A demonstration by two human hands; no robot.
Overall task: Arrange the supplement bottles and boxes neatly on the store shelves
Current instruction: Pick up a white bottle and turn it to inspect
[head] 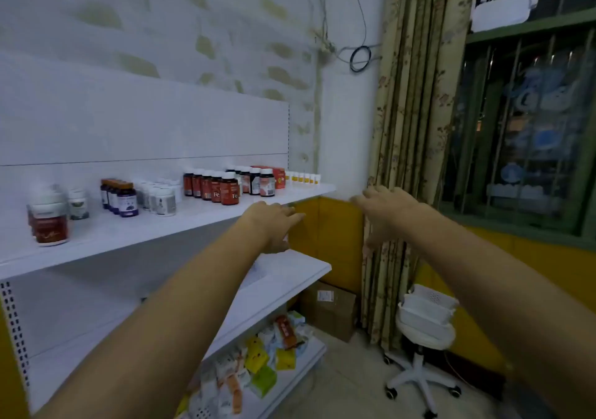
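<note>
Rows of supplement bottles stand on the white top shelf: red-labelled jars at the left, dark purple bottles, white bottles, red "Fe" bottles, mixed bottles, an orange-red box and small yellow-banded bottles at the right end. My left hand hovers just below the shelf's front right edge, fingers spread, holding nothing. My right hand is stretched out to the right of the shelf, before the curtain, fingers apart and empty.
A middle shelf sits below. The bottom shelf carries several loose colourful packets. A cardboard box stands on the floor by the yellow wall. A white stool with stacked baskets stands by the floral curtain and barred window.
</note>
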